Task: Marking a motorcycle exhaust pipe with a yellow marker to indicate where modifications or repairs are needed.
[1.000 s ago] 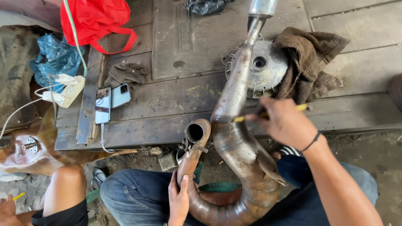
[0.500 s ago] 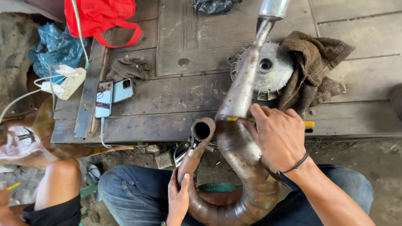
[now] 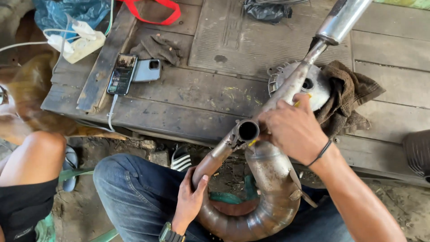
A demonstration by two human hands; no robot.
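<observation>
A rusty curved exhaust pipe (image 3: 268, 179) lies across my lap, its open round mouth (image 3: 247, 131) facing up and its long thin end running up to a chrome silencer (image 3: 342, 20). My left hand (image 3: 190, 199) grips the bent lower tube of the pipe. My right hand (image 3: 293, 130) rests over the pipe's fat body just right of the mouth, closed on a thin yellow tool (image 3: 299, 102) whose ends peek out by the fingers.
A round metal engine cover (image 3: 313, 87) lies on a brown rag (image 3: 354, 96) on the wooden platform (image 3: 201, 98). Two phones (image 3: 122, 74) lie at left beside a white power strip (image 3: 80, 45). Another person's bare knee (image 3: 38, 152) is at left.
The view has shifted closer and lower. My right hand has slid down the pipe toward the open mouth, covering most of the yellow tool. The left hand keeps its grip.
</observation>
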